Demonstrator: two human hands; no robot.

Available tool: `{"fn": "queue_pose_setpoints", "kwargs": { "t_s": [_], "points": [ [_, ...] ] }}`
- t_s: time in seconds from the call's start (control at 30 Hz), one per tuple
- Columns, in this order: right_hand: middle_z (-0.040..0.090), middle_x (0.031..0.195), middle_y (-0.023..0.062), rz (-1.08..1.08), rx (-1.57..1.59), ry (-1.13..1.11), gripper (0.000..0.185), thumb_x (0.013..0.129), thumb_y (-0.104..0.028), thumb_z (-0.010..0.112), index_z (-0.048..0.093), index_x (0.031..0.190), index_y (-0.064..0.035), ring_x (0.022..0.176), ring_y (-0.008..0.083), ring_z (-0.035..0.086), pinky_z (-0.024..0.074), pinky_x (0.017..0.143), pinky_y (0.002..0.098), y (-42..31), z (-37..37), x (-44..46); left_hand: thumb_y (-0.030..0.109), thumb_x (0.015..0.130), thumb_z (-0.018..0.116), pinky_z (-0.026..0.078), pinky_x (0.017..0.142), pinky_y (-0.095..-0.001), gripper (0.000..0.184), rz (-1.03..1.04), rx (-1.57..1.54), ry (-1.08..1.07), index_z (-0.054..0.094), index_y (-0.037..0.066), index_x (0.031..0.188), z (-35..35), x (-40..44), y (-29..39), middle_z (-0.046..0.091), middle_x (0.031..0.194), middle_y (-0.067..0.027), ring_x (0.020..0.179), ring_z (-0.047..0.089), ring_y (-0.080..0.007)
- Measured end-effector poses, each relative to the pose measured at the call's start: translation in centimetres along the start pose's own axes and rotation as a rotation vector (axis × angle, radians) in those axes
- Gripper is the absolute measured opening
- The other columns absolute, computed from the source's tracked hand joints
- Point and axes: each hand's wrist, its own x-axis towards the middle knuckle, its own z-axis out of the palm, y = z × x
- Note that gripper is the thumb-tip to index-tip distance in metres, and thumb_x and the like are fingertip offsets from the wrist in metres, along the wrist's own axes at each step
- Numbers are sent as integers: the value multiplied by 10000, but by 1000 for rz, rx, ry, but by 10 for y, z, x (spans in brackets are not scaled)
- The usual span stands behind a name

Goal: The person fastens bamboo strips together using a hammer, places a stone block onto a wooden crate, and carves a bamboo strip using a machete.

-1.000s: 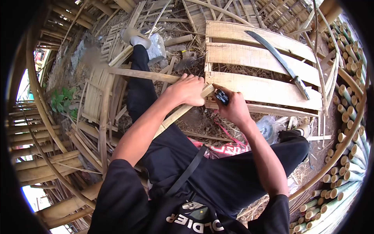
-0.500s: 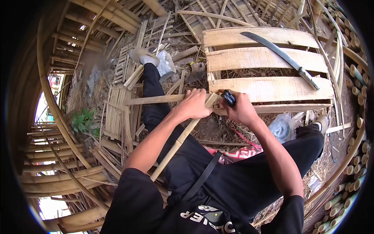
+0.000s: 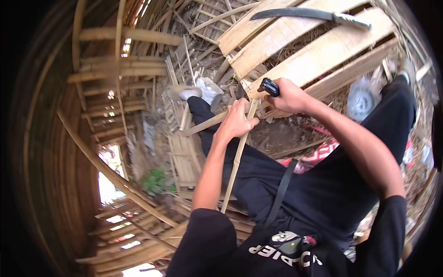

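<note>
My left hand (image 3: 237, 120) is closed round a long, narrow bamboo strip (image 3: 236, 161), near its upper end by the corner of the slatted wooden bench (image 3: 318, 55). The strip slants down across my leg. A second, flatter strip (image 3: 205, 124) passes under that hand and crosses the first. My right hand (image 3: 290, 97) grips a black tool (image 3: 268, 87) just right of the strip's top end. Most of the tool is hidden in the fist, so its exact kind cannot be made out.
A machete (image 3: 300, 14) lies on the bench slats. Clear plastic bags (image 3: 362, 99) lie beside my right leg. Bamboo scraps and woven slats (image 3: 184, 157) cover the ground at left, near a green plant (image 3: 154, 181). Bamboo walling (image 3: 69, 161) curves along the left.
The view has turned and shifted, so the bench appears tilted and higher. The bamboo strip stands steeper in view. Both hands keep their holds, close together at the bench corner.
</note>
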Motion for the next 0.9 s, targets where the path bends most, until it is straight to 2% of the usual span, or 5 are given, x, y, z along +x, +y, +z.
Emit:
{"fn": "queue_pose_setpoints", "kwargs": {
  "t_s": [0.07, 0.27, 0.63, 0.73, 0.9],
  "points": [
    [689, 748, 177, -31, 16, 37, 334, 821, -114, 662, 704, 1133, -3, 701, 233, 680, 533, 693, 393, 14, 2, 7, 241, 694, 706, 410, 1013, -477, 593, -2, 24, -83, 519, -65, 1166, -3, 8, -5, 582, 1139, -277, 1120, 546, -452],
    [666, 765, 291, 26, -66, -4, 152, 701, -33, 574, 649, 799, 55, 771, 415, 693, 535, 733, 477, 0, 0, 3, 204, 651, 712, 419, 960, -481, 584, 116, -32, -117, 499, -50, 1132, -3, 20, -18, 541, 1057, -249, 1047, 531, -428],
    [667, 762, 299, 61, -32, -43, 181, 718, -38, 594, 664, 830, 86, 776, 413, 701, 537, 736, 478, -10, -6, -3, 241, 691, 672, 452, 920, -461, 502, -55, -139, -182, 544, -83, 1053, -7, 12, -4, 613, 984, -295, 978, 603, -426],
    [666, 761, 301, 88, -73, -36, 179, 737, -46, 599, 666, 833, 89, 771, 412, 700, 537, 733, 474, -8, -4, -1, 278, 707, 671, 443, 984, -458, 662, -15, 53, -4, 526, -147, 1193, 5, 5, 6, 619, 1133, -311, 1097, 588, -419],
    [662, 744, 287, 57, -115, -36, 170, 773, -91, 658, 664, 832, 69, 747, 399, 698, 527, 711, 470, -2, 2, 3, 287, 702, 747, 402, 926, -477, 495, -24, 218, 160, 551, -50, 1006, 9, -6, 28, 594, 985, -243, 989, 560, -381]
  ]
}}
